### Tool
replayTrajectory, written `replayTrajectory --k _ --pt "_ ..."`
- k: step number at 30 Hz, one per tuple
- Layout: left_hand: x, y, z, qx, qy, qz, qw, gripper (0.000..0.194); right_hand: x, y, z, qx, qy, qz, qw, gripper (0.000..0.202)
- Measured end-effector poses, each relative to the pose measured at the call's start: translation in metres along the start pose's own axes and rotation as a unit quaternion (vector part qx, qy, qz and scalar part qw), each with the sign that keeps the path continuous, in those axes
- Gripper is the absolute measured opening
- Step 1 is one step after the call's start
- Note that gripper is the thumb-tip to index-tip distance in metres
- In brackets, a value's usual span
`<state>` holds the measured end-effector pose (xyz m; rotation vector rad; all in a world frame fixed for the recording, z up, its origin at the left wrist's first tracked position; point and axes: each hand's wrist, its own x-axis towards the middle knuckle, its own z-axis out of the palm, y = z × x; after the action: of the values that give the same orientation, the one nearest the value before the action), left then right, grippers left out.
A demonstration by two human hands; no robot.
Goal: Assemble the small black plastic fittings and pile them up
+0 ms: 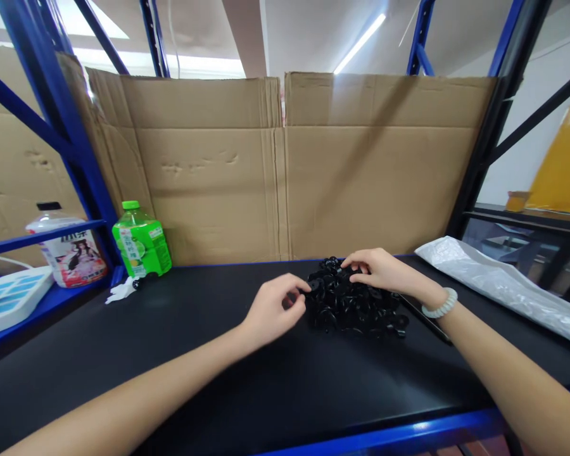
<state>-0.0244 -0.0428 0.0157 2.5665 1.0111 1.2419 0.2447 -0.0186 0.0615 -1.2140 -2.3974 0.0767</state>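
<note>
A heap of small shiny black parts (344, 304), round and curved in shape, lies on the black tabletop; their exact kind is too small to tell. My left hand (276, 309) is at the heap's left edge, its fingers bent and the thumb apart from the index finger, with the fingertips close to a black part. Over the back of the heap, my right hand (382, 272) reaches down with thumb and fingers apart among the parts. It wears a pale beaded bracelet (441, 304) on the wrist. No held part can be made out in either hand.
A dark thin rod (427, 322) lies right of the heap. White plastic wrap (498, 285) lies along the right side. Cardboard (370, 183) walls the back. At left stand a green bottle (142, 244), a crumpled white tissue (122, 290) and a labelled bottle (73, 253).
</note>
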Motion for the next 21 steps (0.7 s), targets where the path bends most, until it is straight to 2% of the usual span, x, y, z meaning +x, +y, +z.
replayTrajectory --k 4,6,7,9,12,15,18,21 --pt "-0.024 0.007 0.014 -0.101 0.062 0.019 0.993 0.022 -0.005 -0.001 -0.005 0.048 0.096 0.029 0.994 0.029" --pt "-0.027 0.006 0.018 -0.13 0.072 0.006 0.989 0.025 -0.007 -0.009 0.0 0.15 0.146 0.053 0.976 0.023" --pt "-0.027 0.005 0.019 -0.142 0.067 -0.001 0.988 0.026 -0.009 -0.016 0.005 0.223 0.152 0.06 0.961 0.021" --pt "-0.025 0.006 0.018 -0.168 0.049 -0.028 0.984 0.028 -0.014 -0.035 0.019 0.366 0.135 0.08 0.917 0.022" --pt "-0.023 0.011 0.012 -0.199 0.023 -0.06 0.978 0.029 -0.023 -0.067 0.043 0.558 0.059 0.113 0.82 0.025" --pt "-0.026 0.015 0.006 -0.223 -0.009 -0.023 0.974 0.014 -0.033 -0.093 0.063 0.658 -0.005 0.134 0.741 0.021" --pt "-0.03 0.016 0.004 -0.238 -0.015 0.01 0.971 0.013 -0.041 -0.105 0.075 0.698 -0.025 0.168 0.696 0.019" --pt "-0.031 0.016 0.004 -0.222 -0.015 -0.023 0.975 0.01 -0.043 -0.105 0.081 0.704 -0.031 0.201 0.681 0.02"
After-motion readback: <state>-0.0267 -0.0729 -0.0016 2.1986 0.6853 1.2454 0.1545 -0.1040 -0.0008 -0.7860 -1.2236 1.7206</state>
